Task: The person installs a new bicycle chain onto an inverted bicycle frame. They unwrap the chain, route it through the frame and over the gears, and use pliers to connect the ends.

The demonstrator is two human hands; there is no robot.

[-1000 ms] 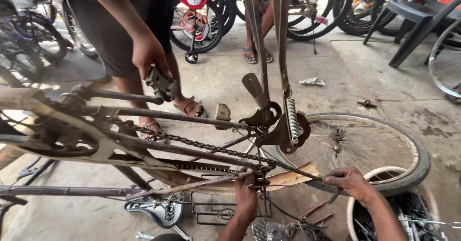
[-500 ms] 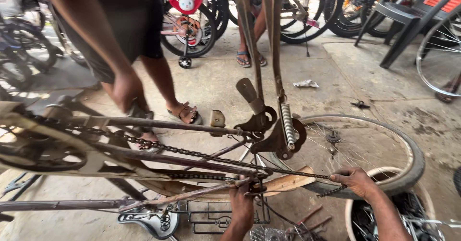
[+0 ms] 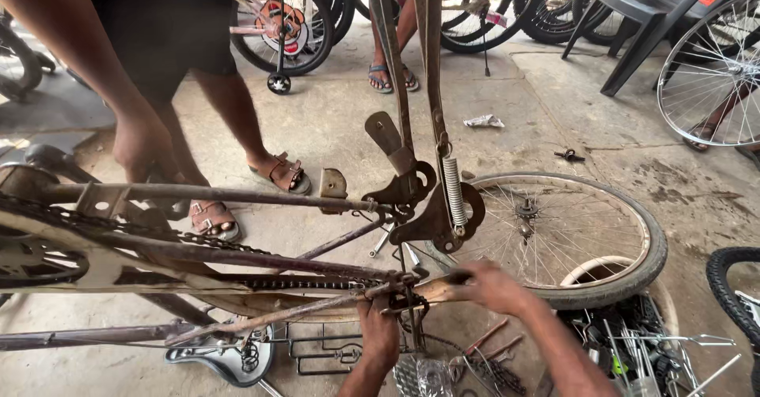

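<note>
Concrete floor under loose wheel

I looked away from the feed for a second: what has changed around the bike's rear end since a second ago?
The right hand left the tyre of the loose wheel and moved left to the rear frame end, beside the left hand. The standing person's hand let go of the pedal it held and now hangs by the frame. The left hand still grips the frame stay; the upturned bicycle and wheel lie as before.

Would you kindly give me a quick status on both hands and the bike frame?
Left hand gripping rusty frame stay. Right hand at rear dropout, blurred. Loose wheel lies beside; another person's hand on frame.
</note>
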